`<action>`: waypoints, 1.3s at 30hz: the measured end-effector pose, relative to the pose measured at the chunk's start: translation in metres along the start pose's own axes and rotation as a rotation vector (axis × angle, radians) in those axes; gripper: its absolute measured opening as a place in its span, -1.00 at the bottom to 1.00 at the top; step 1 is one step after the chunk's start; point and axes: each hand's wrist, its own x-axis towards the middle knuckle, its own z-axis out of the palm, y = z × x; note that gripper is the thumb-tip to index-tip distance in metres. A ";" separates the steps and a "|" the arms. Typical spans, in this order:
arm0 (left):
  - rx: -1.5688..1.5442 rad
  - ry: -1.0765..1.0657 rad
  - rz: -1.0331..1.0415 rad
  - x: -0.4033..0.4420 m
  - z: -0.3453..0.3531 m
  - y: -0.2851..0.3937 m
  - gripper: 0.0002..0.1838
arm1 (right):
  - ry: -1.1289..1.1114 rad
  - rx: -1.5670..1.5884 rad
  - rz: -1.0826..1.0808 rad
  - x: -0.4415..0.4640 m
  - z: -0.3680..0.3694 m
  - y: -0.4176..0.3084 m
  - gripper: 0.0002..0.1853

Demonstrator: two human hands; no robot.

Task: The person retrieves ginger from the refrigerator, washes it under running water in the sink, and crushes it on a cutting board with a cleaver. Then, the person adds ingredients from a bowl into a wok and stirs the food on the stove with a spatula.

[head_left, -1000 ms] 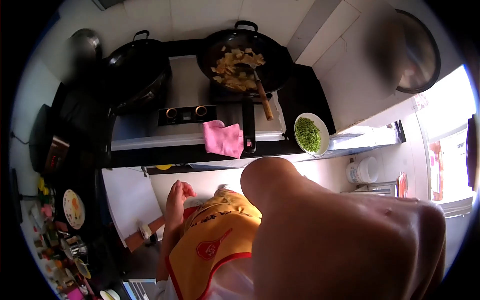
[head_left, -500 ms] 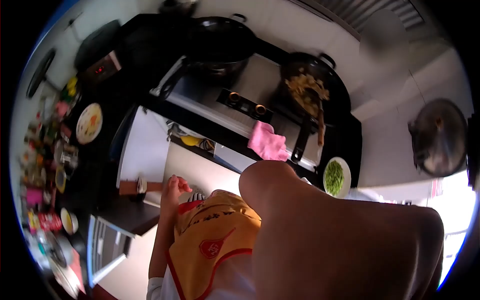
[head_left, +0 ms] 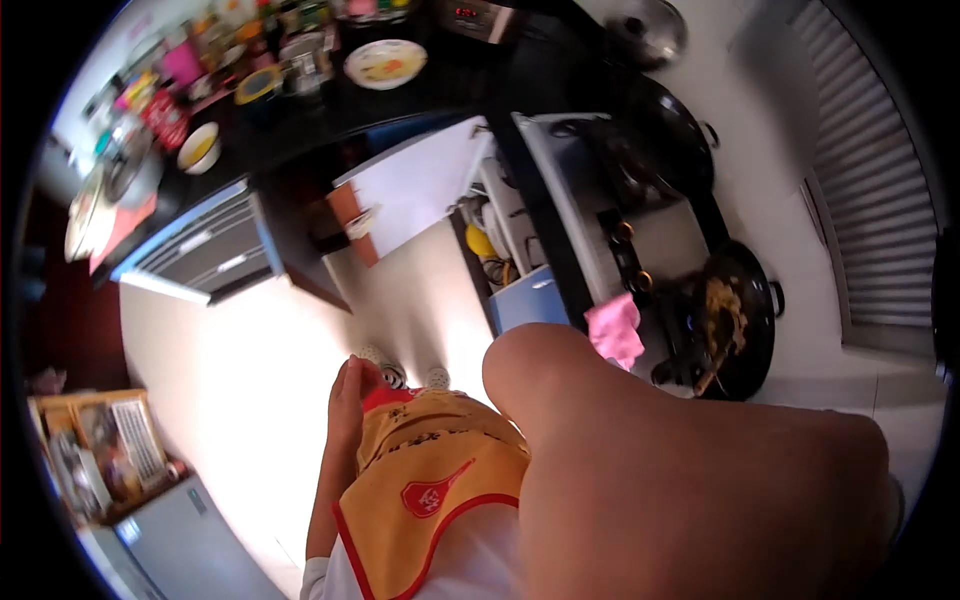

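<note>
My left hand [head_left: 350,392] hangs at my left side beside the yellow apron [head_left: 430,470] with red trim. Its fingers are loosely stretched, and nothing shows in them. My right arm [head_left: 680,470] is bent close to the camera and fills the lower right; its hand is out of sight. Beyond that arm stands a black wok [head_left: 755,330] on the hob, with browned food [head_left: 725,310] and a wooden-handled utensil [head_left: 710,378] in it. A pink cloth [head_left: 614,330] lies at the counter's front edge.
A cabinet door [head_left: 420,190] stands open at the counter's corner. Nearby is a pulled-out drawer unit [head_left: 215,245]. On the counter sit a patterned plate [head_left: 386,64], a bowl with yellow contents [head_left: 200,148] and several jars. A second wok [head_left: 670,130] is farther back.
My view has swung left, so the counter and stove have shifted across it and more floor shows. The bowl of chopped greens has left view. My left hand remains by the apron.
</note>
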 end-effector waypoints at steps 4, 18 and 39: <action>-0.113 0.137 0.010 -0.029 -0.031 0.010 -0.60 | -0.085 0.154 -0.043 0.023 0.012 0.037 -0.59; -0.249 0.550 0.243 -0.076 -0.253 0.040 -0.59 | -0.320 0.552 -0.146 0.140 0.120 0.239 -0.60; -0.378 0.887 0.299 -0.008 -0.530 0.161 -0.52 | -0.512 0.888 -0.223 0.344 0.180 0.568 -0.62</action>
